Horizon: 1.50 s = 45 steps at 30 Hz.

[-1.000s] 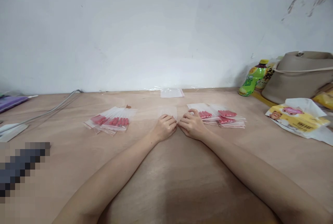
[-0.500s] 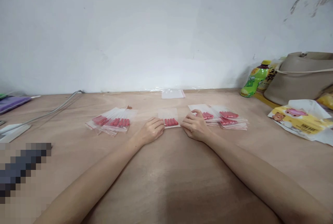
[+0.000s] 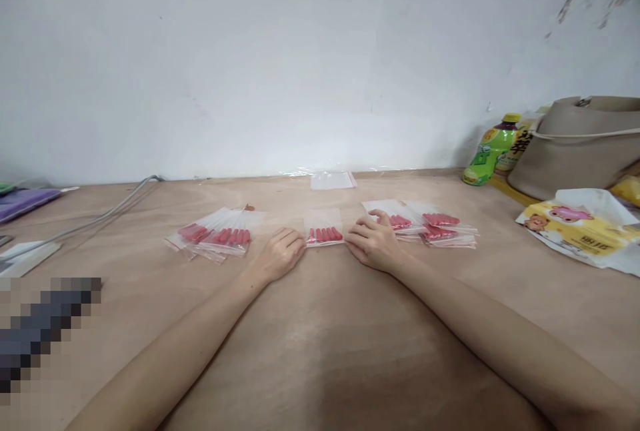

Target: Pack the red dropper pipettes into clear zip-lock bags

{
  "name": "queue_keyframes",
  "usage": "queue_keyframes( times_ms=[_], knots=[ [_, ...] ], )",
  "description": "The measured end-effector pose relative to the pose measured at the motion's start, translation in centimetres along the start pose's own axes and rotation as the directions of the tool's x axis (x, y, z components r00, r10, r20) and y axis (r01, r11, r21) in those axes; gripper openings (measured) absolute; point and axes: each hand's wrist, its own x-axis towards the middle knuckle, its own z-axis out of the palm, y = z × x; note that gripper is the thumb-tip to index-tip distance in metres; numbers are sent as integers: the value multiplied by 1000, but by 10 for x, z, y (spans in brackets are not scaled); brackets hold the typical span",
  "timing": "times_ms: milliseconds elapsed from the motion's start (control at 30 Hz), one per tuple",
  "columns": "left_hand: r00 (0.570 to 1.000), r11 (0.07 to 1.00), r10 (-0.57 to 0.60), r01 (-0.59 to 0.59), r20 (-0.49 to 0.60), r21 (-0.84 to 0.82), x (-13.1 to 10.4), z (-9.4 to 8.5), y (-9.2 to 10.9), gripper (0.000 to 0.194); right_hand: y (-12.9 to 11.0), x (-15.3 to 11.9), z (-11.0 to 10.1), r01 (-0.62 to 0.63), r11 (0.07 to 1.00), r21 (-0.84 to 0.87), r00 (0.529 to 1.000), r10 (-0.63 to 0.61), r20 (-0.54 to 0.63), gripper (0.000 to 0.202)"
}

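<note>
A small clear zip bag (image 3: pixel 324 219) lies flat on the table between my hands, with several red capsule-shaped pieces (image 3: pixel 327 235) in a row along its near edge. My left hand (image 3: pixel 284 254) is closed at the bag's near left corner, fingers curled together. At the near right corner, my right hand (image 3: pixel 371 241) has its thumb and fingers pinched on the bag's edge, its index finger bent up. To the left lies a fanned group of filled zip bags (image 3: pixel 225 236). More filled bags (image 3: pixel 440 227) overlap in a pile just beyond my right hand.
An unfilled zip bag (image 3: pixel 332 181) lies by the wall. On the right stand a green drink bottle (image 3: pixel 487 152), a beige bag (image 3: pixel 570 151) and a yellow-white wrapper (image 3: pixel 580 231). A grey cable (image 3: pixel 110 211), a purple item (image 3: pixel 27 203) and a blurred dark object (image 3: pixel 45 324) are left.
My left hand has slid slightly left, baring more of the middle bag's left side and another red piece. My right hand stays nearly in place.
</note>
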Motion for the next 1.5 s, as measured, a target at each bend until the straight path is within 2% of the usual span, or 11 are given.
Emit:
queue_keyframes(
  times_ms=[233, 333, 567, 767, 1000, 1067, 1100, 1167, 1267, 1400, 1500],
  knots=[
    [1000, 999, 4, -3, 19, -34, -1, 13, 0, 26, -27, 26, 25, 82, 996, 18, 996, -83, 44, 21],
    [1000, 999, 1, 0, 24, -41, -2, 13, 0, 25, -33, 34, 32, 99, 995, 4, 994, -99, 51, 21],
    [999, 999, -20, 21, 36, -36, 1, 3, 1, 25, -14, 17, 20, 77, 995, -56, 994, -73, 79, 24],
    [999, 999, -24, 25, 28, -45, 0, 4, 2, 28, 0, 1, 11, 80, 995, -51, 993, -75, 96, 29],
    [998, 996, -53, 54, 18, -75, -4, -2, 1, 16, -7, 4, 9, -60, 994, -97, 990, 72, 122, 15],
    [994, 992, -104, 105, 14, -71, -8, -1, -1, 14, -6, 5, 12, -102, 993, -59, 986, 108, 127, 18],
    [988, 987, -152, 153, 13, -56, -11, -1, -2, 21, -4, 6, 12, -134, 991, -30, 984, 137, 119, 19],
    [962, 962, -272, 272, 21, 8, -19, -3, -6, 35, 4, 6, 12, -214, 976, 36, 975, 211, 76, 23],
    [901, 889, -431, 414, 49, 193, -35, -11, -11, 36, 23, 1, 3, -321, 943, 93, 946, 323, -11, 28],
    [785, 723, -618, 546, 43, 423, -52, -22, -17, 42, 51, -18, -21, -407, 908, 95, 909, 413, -54, 30],
    [700, 642, -707, 579, 97, 501, -57, -24, -20, 45, 63, -40, -42, -485, 874, 3, 874, 485, -33, 29]
  ],
)
